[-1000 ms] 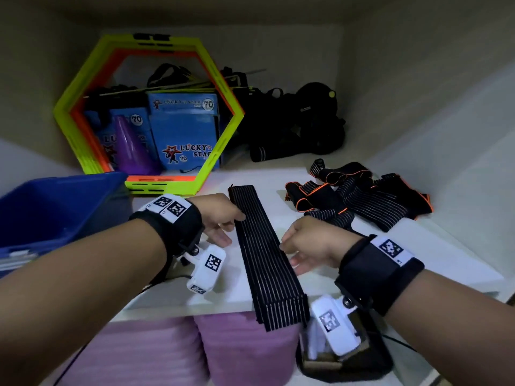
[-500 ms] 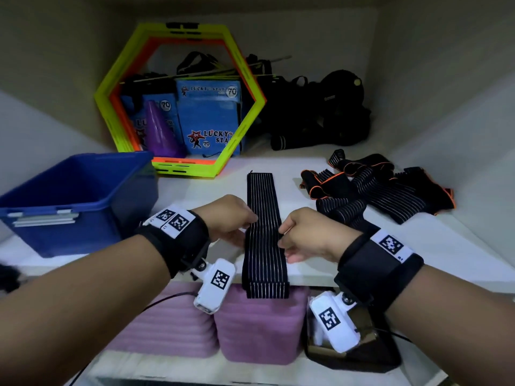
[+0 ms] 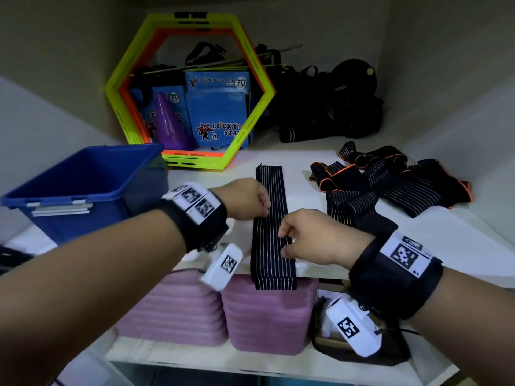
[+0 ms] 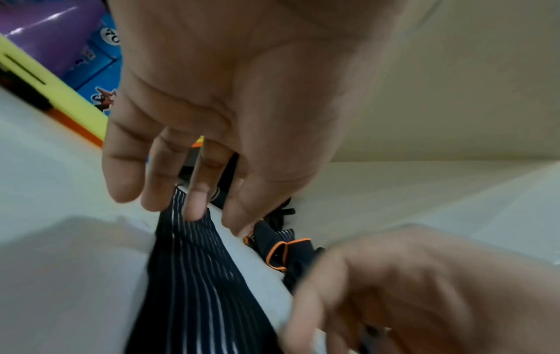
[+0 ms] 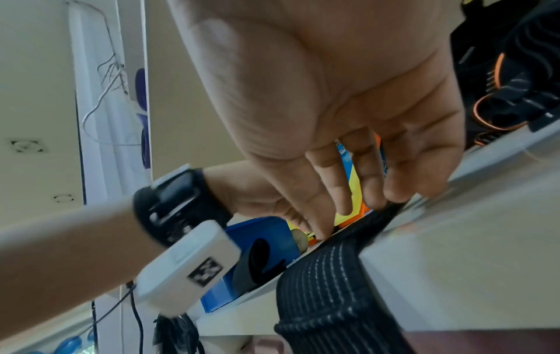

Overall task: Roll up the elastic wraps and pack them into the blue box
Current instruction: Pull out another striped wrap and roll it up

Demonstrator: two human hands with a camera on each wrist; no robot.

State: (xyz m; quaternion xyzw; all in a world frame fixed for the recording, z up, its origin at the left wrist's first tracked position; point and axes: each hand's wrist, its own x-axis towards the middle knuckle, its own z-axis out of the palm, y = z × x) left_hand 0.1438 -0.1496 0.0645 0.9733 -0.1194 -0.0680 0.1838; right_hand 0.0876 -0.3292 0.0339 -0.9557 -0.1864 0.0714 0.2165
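A black elastic wrap (image 3: pixel 269 190) with thin white stripes lies flat and straight on the white shelf (image 3: pixel 303 160). Its near end hangs a little over the front edge. My left hand (image 3: pixel 262 207) rests its fingertips on the wrap's left edge, seen close in the left wrist view (image 4: pixel 212 215). My right hand (image 3: pixel 282 243) touches the right edge nearer to me, fingers and thumb down on the wrap (image 5: pixel 321 287). The blue box (image 3: pixel 97 221) stands to the left with its top uncovered. A heap of unrolled wraps (image 3: pixel 390 188), some orange-trimmed, lies to the right.
A yellow and orange hexagon frame (image 3: pixel 122 79) leans at the back with blue cartons and a purple cone behind it. Black bags (image 3: pixel 334 107) fill the back right corner. Pink foam stacks (image 3: pixel 267 316) sit on the shelf below.
The wrap lay slanted with a long end hanging over the edge; now it lies straight with less overhang. Both hands have closed in onto its two edges.
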